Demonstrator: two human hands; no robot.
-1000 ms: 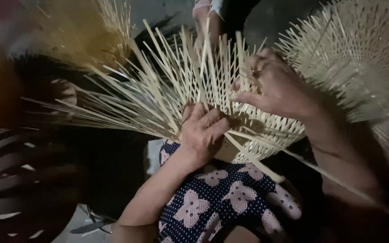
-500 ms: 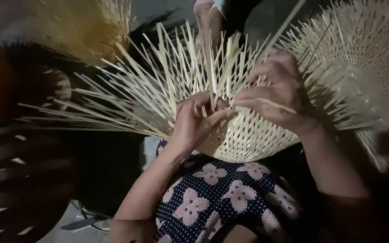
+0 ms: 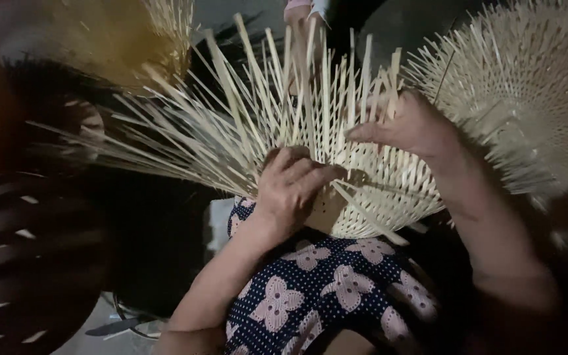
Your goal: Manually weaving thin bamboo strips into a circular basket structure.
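A half-woven bamboo basket (image 3: 389,197) rests on my lap, its woven part low and many loose pale strips (image 3: 244,125) fanning up and to the left. My left hand (image 3: 294,184) grips the basket's woven edge at the middle, fingers curled over it. My right hand (image 3: 405,125) lies higher on the right side of the weave, fingers spread among the upright strips and pressing on them. Whether it pinches a single strip is unclear.
A finished woven bamboo piece (image 3: 534,85) with spiky ends stands at the upper right. Another bundle of strips (image 3: 133,39) shows blurred at the upper left. A dark striped object (image 3: 21,256) fills the lower left. My flowered dark cloth (image 3: 323,289) lies below the basket.
The basket has turned and its strips now stand more upright. My right hand has risen from the weave's edge to the upright strips; my left hand stays on the edge.
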